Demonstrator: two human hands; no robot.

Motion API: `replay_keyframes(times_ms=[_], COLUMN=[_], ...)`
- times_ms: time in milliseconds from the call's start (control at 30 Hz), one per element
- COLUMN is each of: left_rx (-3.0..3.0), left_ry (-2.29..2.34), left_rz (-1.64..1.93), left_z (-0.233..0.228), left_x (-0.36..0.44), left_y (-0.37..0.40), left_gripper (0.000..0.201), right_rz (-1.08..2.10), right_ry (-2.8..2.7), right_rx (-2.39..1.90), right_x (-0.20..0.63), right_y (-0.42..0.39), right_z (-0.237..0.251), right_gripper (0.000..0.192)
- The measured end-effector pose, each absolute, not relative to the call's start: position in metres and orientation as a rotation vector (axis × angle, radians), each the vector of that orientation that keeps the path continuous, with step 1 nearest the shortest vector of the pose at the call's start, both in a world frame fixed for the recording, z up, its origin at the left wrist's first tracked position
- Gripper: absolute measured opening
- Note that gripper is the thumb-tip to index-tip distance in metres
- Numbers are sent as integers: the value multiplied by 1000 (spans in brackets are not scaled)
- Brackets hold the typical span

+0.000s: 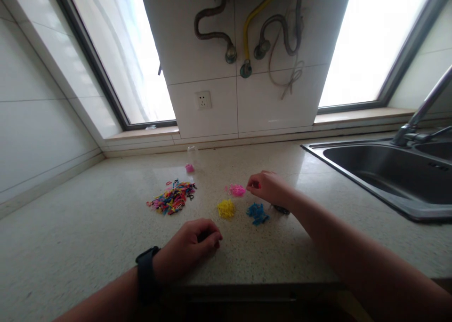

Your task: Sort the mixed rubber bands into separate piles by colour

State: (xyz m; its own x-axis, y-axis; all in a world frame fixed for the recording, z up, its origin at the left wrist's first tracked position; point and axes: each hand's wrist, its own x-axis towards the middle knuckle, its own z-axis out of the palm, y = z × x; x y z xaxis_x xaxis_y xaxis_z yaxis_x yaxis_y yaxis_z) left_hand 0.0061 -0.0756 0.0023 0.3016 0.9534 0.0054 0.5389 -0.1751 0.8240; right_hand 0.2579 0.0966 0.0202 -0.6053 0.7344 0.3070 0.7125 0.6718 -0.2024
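Right hand [269, 187] is out over the speckled surface [88, 237], fingers pinched together right at the edge of the pink band pile [236, 189]; can't tell if a band is actually in the pinch. Left hand [192, 246] rests near the front edge, fingers curled loosely under, nothing visibly held; black watch [145, 270] on the wrist. Sorted piles sit between the hands: yellow band pile [226, 208] near the left hand, blue band pile [257, 213] just right of it, pink farther back. Mixed-colour band heap [173, 197] lies well left of those. Small clear container [190, 161] with pink contents sits beyond the heap. Steel sink [370, 171] at far right.
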Motion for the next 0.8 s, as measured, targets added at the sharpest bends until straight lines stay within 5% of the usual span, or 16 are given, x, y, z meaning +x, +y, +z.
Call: replay_keyframes(times_ms=[433, 800], left_rx=[2393, 2608], left_ry=[1485, 2065], left_rz=[679, 584], left_z=[14, -1], left_x=[-11, -59], left_y=[-73, -44], left_gripper=[21, 26], right_rz=[116, 226], right_ry=[-2276, -2199], right_rx=[-1296, -1410], right_x=[296, 327], right_y=[123, 153], right_z=[19, 4], right_gripper=[24, 30])
